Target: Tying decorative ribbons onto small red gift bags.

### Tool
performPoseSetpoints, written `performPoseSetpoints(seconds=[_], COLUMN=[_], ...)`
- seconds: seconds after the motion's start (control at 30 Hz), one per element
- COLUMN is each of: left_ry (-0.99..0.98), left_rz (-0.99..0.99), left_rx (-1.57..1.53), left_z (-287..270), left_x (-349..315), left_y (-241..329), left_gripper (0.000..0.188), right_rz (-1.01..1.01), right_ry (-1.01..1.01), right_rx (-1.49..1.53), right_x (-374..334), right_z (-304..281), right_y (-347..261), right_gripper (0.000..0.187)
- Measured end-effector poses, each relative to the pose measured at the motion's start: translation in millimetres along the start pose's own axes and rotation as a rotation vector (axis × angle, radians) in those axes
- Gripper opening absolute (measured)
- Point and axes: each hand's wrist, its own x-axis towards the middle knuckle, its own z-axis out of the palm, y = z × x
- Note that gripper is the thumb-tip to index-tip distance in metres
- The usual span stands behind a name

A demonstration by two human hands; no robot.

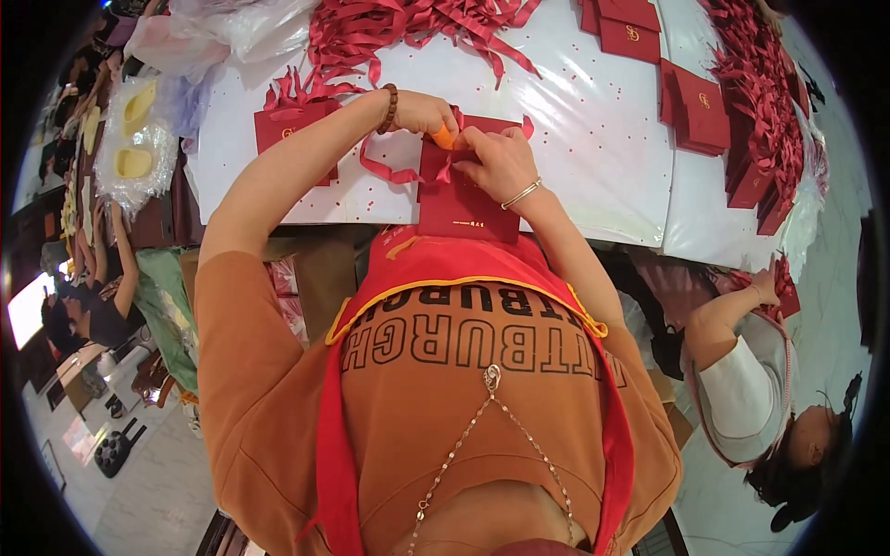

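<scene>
A red paper gift bag (468, 206) with gold marks lies at the table's front edge, close against my apron. Both hands meet at its upper part, over a red ribbon (393, 174) that loops out to the left. My left hand (425, 113) is closed, its fingers bent down onto the ribbon. Something orange (443, 138) shows at its fingertips; whether it is a finger cover or a tool I cannot tell. My right hand (501, 165) pinches the ribbon just to the right, fingers curled. The exact grip points are partly hidden by the fingers.
Another red bag (295, 128) lies left of my left forearm. Loose red ribbons (371, 37) heap at the back. Finished-looking bags (702, 109) stack at right, beside more ribbons (756, 102). At far right a co-worker's hand (766, 285) holds red material. Plastic-wrapped yellow items (134, 139) sit at left.
</scene>
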Motion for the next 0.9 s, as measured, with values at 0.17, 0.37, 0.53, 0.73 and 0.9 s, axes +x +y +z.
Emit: performPoseSetpoints(seconds=[0.17, 0.37, 0.53, 0.73, 0.9], left_ry=[0.224, 0.797, 1.106, 1.093, 1.074], left_rz=[0.011, -0.019, -0.192, -0.22, 0.084], left_rx=[-0.198, -0.421, 0.351, 0.52, 0.109], left_z=[5, 8, 8, 37, 34], left_x=[17, 5, -13, -14, -24], left_y=[-5, -3, -57, -96, -50], left_gripper=[0.012, 0.02, 0.03, 0.021, 0.016], right_rz=[0.046, 0.287, 0.274, 0.299, 0.276], right_ry=[0.012, -0.056, 0.009, -0.063, -0.013], right_rx=[0.251, 0.218, 0.249, 0.238, 0.306], right_x=[1, 2, -1, 5, 3], right_z=[1, 4, 16, 18, 27], right_y=[6, 18, 29, 30, 38], right_gripper=[0.022, 0.025, 0.03, 0.032, 0.033])
